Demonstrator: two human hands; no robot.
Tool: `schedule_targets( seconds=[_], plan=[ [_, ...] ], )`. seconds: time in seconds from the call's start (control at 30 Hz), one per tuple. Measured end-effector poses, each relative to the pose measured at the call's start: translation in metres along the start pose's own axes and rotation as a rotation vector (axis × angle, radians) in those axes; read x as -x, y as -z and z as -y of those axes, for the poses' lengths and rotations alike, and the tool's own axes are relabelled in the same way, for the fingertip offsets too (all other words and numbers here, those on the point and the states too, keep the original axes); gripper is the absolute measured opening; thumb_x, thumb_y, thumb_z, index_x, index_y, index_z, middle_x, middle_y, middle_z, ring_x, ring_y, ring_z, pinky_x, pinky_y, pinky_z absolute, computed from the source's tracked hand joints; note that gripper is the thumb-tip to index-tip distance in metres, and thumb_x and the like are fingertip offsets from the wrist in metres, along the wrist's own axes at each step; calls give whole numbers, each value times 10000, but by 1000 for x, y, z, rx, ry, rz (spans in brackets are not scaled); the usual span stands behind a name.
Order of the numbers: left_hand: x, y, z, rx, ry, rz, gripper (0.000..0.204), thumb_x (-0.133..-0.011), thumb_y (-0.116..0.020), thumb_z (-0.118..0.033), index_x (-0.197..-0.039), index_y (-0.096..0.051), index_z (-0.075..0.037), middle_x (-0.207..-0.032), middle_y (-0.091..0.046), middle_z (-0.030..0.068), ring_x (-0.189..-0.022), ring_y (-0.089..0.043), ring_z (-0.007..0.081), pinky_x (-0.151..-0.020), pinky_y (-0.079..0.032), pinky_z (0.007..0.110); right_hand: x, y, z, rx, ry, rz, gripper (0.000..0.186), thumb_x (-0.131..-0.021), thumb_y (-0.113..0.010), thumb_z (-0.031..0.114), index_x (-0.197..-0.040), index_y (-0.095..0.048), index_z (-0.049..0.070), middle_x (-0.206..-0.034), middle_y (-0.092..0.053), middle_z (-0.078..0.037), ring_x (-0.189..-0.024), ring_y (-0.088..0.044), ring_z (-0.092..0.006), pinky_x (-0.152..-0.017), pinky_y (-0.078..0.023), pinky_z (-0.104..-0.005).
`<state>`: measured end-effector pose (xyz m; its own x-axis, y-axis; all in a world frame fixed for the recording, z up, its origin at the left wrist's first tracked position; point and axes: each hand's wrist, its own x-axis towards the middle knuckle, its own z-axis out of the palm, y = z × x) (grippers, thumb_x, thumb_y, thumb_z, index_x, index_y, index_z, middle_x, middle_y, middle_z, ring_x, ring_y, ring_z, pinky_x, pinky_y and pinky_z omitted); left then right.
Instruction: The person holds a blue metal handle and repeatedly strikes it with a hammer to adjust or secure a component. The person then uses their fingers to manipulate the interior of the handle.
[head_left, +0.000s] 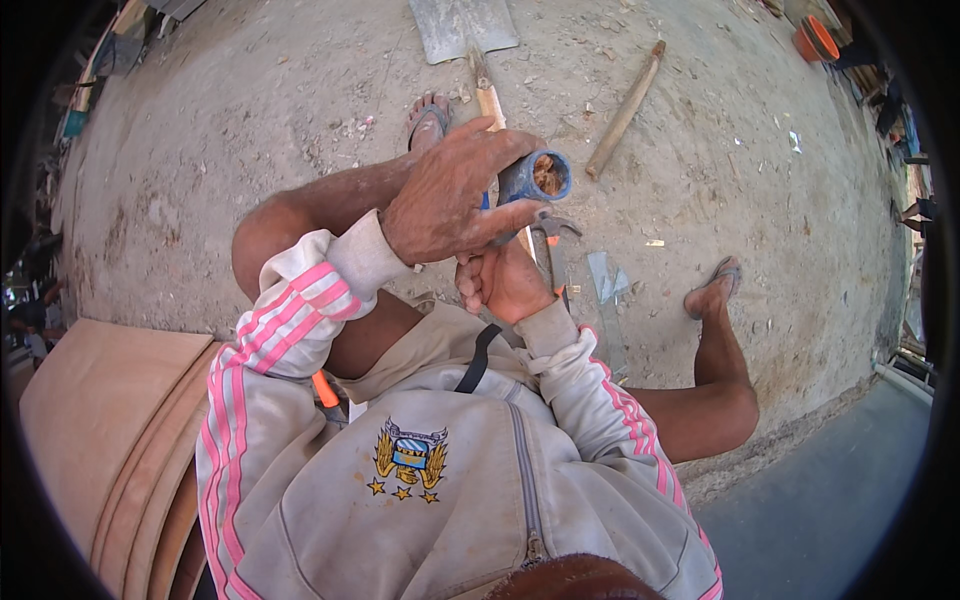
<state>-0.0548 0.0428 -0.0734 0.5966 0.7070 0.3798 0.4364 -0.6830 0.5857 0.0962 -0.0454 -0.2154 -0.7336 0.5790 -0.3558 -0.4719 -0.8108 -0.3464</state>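
Note:
My left hand is wrapped round a short blue tube, thumb on one side and fingers on the other. The tube's open end faces up and has rough, broken brown wood inside it. Just below, my right hand is closed with curled fingers close under the tube; what they hold is hidden. Behind my hands a shovel lies on the ground, blade away from me, its pale wooden shaft running back toward me. A claw hammer with a grey and orange handle lies right beside my right hand.
A loose wooden stick lies beyond the hammer. Clear, glass-like pieces lie right of it. Curved plywood sheets are stacked at my left. An orange handle shows by my left hip. An orange bucket stands far right.

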Motion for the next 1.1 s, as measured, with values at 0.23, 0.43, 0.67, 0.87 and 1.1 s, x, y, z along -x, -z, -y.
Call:
schedule_targets(
  seconds=[0.23,0.43,0.67,0.87,1.1],
  plan=[
    [0,0,-1,90,25,40,557,-826,-793,-318,-1272,-602,-45,-1165,-661,166,-1143,-596,367,-1003,-439,478,0,-2,9,64,110,-148,776,-986,-250,790,-985,-591,92,-690,-664,-99,-521,-646,-188,-478,-538,-307],
    [2,0,1,56,6,42,560,-823,-804,-319,-1272,-603,-51,-1192,-661,160,-1162,-611,370,-1051,-427,478,0,1,5,69,128,-99,784,-997,-229,778,-1028,-589,82,-698,-665,-86,-528,-651,-189,-477,-531,-299],
    [5,73,40,295,51,-458,513,-860,-794,-380,-1161,-624,-2,-970,-697,195,-896,-715,352,-820,-574,433,6,31,28,303,109,-439,545,-1059,-436,571,-1127,-583,51,-738,-667,-60,-578,-651,-151,-523,-514,-262],
    [30,207,48,543,78,-895,577,-888,-697,-479,-1205,-678,3,-1110,-717,161,-1011,-677,306,-970,-504,407,11,91,24,324,71,-575,396,-1034,-551,467,-1125,-585,83,-823,-661,-34,-665,-654,-133,-557,-509,-261],
    [58,229,50,453,191,-886,546,-902,-689,-483,-1167,-670,-6,-1051,-704,146,-959,-663,282,-915,-495,392,-31,114,-25,798,-127,-555,319,-988,-576,356,-1039,-658,52,-896,-675,-90,-715,-686,-177,-607,-544,-320]
  ],
)
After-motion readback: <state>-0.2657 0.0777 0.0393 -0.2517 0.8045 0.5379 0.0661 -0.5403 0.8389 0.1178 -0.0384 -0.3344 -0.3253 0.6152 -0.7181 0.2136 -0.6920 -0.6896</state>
